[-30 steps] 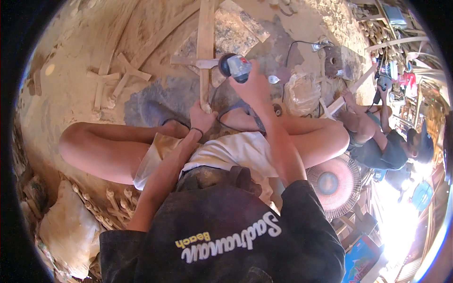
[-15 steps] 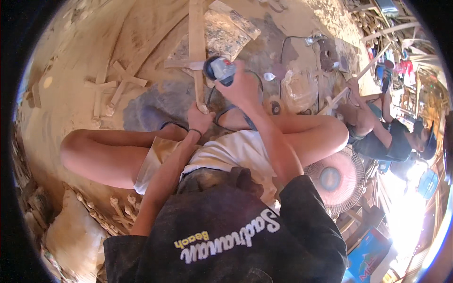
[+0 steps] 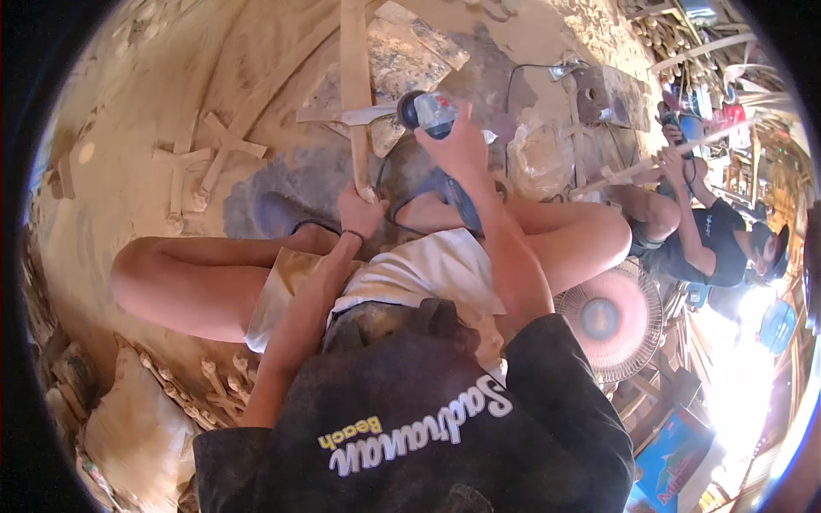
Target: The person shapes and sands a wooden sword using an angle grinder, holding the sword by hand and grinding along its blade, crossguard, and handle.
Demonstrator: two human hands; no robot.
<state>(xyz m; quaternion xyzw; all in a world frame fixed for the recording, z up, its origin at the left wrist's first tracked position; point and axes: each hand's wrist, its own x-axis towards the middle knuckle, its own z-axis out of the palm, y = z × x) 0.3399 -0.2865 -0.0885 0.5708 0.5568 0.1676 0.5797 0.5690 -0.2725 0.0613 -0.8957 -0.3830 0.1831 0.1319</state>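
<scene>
A pale wooden sword (image 3: 356,68) with a crossguard points away from me, its blade over a stained board (image 3: 410,60) on the sandy ground. My left hand (image 3: 361,212) is closed round the grip at its near end. My right hand (image 3: 457,152) holds an angle grinder (image 3: 439,118) with a grey body. The grinder's dark round disc is at the right end of the crossguard; whether it touches cannot be told. A cord curves down near my right foot.
Several wooden swords (image 3: 177,175) lie to the left. A fan (image 3: 600,317) stands beside my right knee. On the right, a person (image 3: 718,239) sits holding a long wooden piece (image 3: 658,162) and a tool. A plastic bag (image 3: 540,154) and a cord lie ahead right. Carved sticks (image 3: 227,385) are behind left.
My right hand has moved the grinder rightward along the crossguard to its right end. The left hand keeps its grip on the sword. The other person's long wooden piece has shifted and tilted differently.
</scene>
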